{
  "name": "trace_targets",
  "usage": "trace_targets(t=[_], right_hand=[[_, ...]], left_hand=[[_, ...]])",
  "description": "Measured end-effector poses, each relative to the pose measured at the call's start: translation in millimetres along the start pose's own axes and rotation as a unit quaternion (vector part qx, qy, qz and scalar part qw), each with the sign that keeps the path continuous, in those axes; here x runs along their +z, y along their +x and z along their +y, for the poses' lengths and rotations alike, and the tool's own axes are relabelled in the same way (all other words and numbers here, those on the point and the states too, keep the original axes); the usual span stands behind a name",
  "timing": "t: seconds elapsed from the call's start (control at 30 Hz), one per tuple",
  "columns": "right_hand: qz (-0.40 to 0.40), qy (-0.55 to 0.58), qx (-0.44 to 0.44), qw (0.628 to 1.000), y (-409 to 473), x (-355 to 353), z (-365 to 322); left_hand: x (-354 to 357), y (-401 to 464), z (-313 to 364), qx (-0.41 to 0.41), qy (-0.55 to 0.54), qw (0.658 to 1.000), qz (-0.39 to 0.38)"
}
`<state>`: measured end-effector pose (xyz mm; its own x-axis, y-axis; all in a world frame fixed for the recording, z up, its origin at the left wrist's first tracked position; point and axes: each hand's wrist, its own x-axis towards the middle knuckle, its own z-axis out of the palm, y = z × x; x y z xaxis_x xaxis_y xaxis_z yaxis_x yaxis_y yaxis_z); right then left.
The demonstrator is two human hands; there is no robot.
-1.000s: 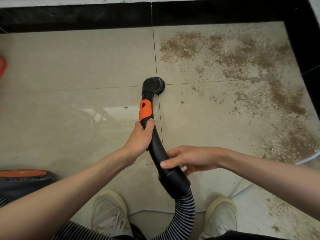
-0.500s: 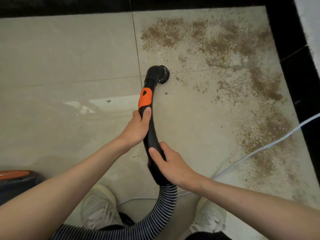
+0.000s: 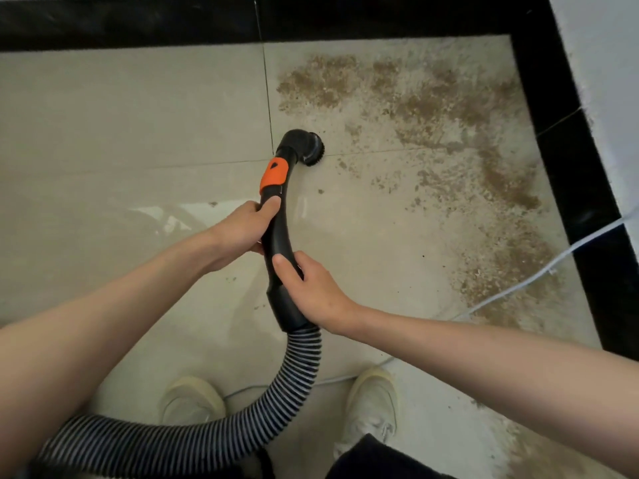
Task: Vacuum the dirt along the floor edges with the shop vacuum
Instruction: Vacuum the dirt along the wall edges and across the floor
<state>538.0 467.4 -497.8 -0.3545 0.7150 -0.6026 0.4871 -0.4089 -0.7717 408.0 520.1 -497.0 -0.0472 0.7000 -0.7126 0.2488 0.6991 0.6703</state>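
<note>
holding the wand (image 3: 276,243) with both hands, brush head (image 3: 309,148) parked just short of the dirt (image 3: 432,115)

we've got our left hand (image 3: 247,229) wrapped round the curved black plastic tube just under the orange collar (image 3: 274,175), and our right hand (image 3: 313,292) gripping lower down by the cuff where the ribbed striped hose (image 3: 290,385) starts, so the left is the nearer one to the business end. the wand's long axis runs straight away from us, and the round bristly head sits on the glossy beige tile (image 3: 131,108), facing right. the gritty brown mess lies ahead and to the right, curving along the black border strip (image 3: 570,160) into the corner, so we reckon the next sweep goes forward-right. a thin white cord (image 3: 539,274) lies across the dirt on that side, might snag.
</note>
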Motion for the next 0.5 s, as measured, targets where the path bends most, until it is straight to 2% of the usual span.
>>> trace_targets(t=[0.13,0.33,0.5], right_hand=[[-0.001,0.032,-0.002,0.999,2,-8,9],[0.0,0.06,0.011,0.998,5,6,22],[0.066,0.078,0.028,0.994,-18,19,25]], left_hand=[[14,13,3,-0.001,-0.02,0.999,0.04],[16,29,-8,0.031,0.036,0.997,0.057],[27,13,-17,0.026,0.035,0.996,0.077]])
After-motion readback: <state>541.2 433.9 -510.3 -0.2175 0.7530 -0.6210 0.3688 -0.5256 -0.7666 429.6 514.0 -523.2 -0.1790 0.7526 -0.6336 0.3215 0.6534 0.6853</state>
